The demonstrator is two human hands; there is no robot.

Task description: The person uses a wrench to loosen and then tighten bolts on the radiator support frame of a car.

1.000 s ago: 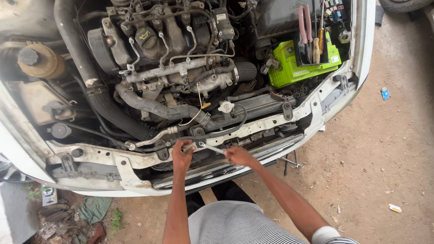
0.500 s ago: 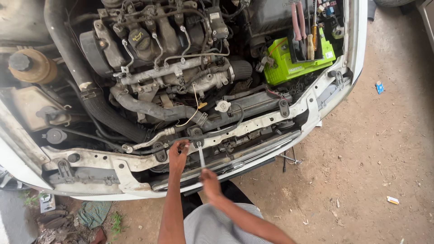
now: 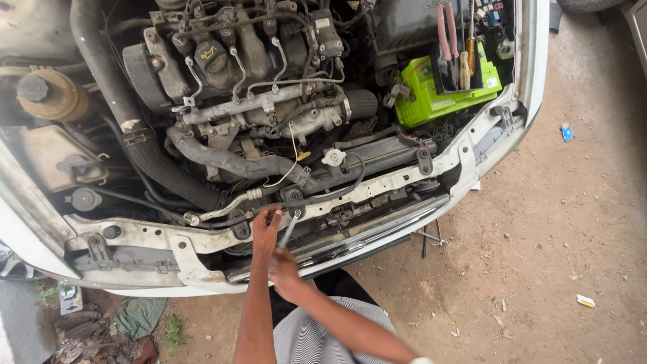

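— What's in the hands?

— A slim, bright metal wrench, low centre of the frame. The right hand is closed round its lower end; its upper end sits at the white, scuffed front panel, beside a black rubber mount.

— And the left hand?

— Fingers curled at the wrench's head, touching the panel edge. Whether it pinches the tool or just steadies it, I cannot tell.

— The rest of the bay?

— Grimy cast-metal engine up top, a thick ribbed black hose curving down the left, a glossy lime-green battery upper right with red-handled tools on it. Dusty, gritty ground at right.
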